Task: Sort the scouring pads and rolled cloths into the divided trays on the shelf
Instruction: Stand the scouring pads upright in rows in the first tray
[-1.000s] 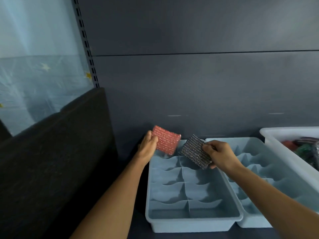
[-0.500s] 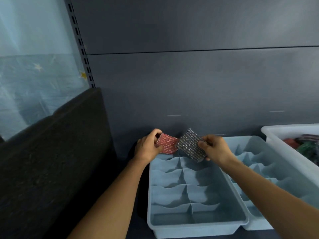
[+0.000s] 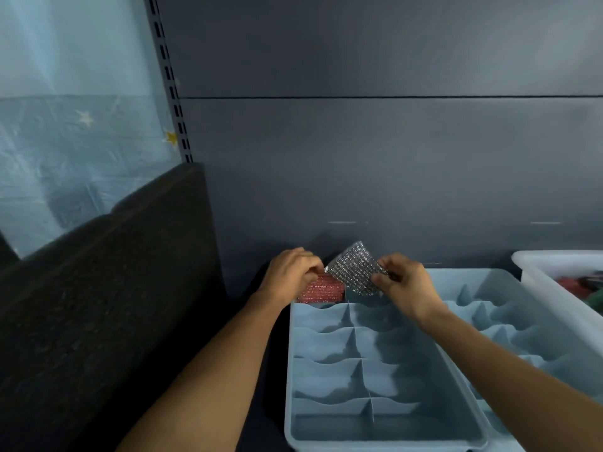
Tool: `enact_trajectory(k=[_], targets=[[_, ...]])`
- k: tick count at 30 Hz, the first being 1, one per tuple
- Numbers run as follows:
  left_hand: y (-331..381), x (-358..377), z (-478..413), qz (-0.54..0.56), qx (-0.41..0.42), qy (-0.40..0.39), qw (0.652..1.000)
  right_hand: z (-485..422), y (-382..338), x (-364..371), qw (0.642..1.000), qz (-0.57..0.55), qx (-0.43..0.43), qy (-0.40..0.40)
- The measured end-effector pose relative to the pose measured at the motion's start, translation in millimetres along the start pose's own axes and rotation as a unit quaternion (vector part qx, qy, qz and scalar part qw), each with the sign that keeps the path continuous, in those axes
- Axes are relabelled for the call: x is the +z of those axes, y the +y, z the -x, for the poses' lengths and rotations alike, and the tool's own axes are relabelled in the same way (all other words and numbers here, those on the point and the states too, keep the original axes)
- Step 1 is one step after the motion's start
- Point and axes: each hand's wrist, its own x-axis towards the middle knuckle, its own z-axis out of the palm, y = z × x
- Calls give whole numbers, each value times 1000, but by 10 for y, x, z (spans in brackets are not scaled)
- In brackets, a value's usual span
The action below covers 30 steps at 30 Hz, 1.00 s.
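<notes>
Head view, the only one. Grips the red scouring pad (image 3: pixel 321 290) from above with the left hand (image 3: pixel 293 275), fingers curled over its top edge. Stands it on edge in the back-left compartment of the near divided tray (image 3: pixel 288 386), lower part below the rim, against the tray's back wall.

Pinches the silver scouring pad (image 3: pixel 354 272) by its right edge with the right hand (image 3: pixel 404 285), thumb against curled fingers. Holds it tilted, one corner up, above the back-right compartment, not down in it. Overlaps the red pad's upper right corner from in front; can't tell whether touching. Can't tell either whether the left fingertips reach the silver pad's left corner: just beside it at least.

Both forearms in from the bottom edge, left over the dark shelf floor, right crossing the near tray's right rim.

Near tray: pale blue, two columns of compartments, wavy dividers. Second divided tray (image 3: pixel 489 282) just to its right, same colour, rims side by side. White bin (image 3: pixel 538 265) further right, cut off by the frame edge, with red and green items (image 3: pixel 577 285) inside; too blurred to name.

Dark panel (image 3: pixel 114 305) leaning at the left. Grey back wall (image 3: pixel 359 158) behind the trays, slotted upright (image 3: pixel 169 76) at its left edge, pale blue star-print sheet (image 3: pixel 65 141) beyond that.
</notes>
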Motion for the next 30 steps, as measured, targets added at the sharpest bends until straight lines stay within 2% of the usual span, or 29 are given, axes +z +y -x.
enact_trajectory(k=[3, 6, 8, 10, 11, 13, 16, 20, 22, 26, 30], targets=[[-63, -2, -11, 5, -47, -22, 999, -25, -53, 110, 1000, -10, -9, 5], [-146, 48, 10, 119, -106, 4, 987, -41, -116, 220, 1000, -20, -18, 5], [-196, 91, 76, 258, -165, 58, 950, -51, -151, 306, 1000, -20, -13, -17], [-186, 97, 169, 390, -228, 92, 888, -72, -170, 406, 999, 20, -26, -40], [-169, 98, 212, 427, -249, 93, 864, -91, -163, 454, 996, 61, -43, -49], [-151, 108, 277, 450, -260, 76, 851, -125, -155, 531, 982, 156, -84, -63], [-126, 123, 318, 439, -242, 57, 863, -158, -136, 623, 955, 258, -119, -85], [-160, 199, 333, 339, -193, 36, 920, -144, -147, 710, 927, 342, -123, -91], [-153, 197, 342, 291, -192, 26, 937, -150, -163, 722, 926, 345, -117, -101], [-40, 75, 342, 166, -160, 39, 972, -52, -224, 482, 944, 278, -97, -146], [432, -71, 269, 118, -108, 42, 986, 178, -206, -168, 952, 267, -113, -101]])
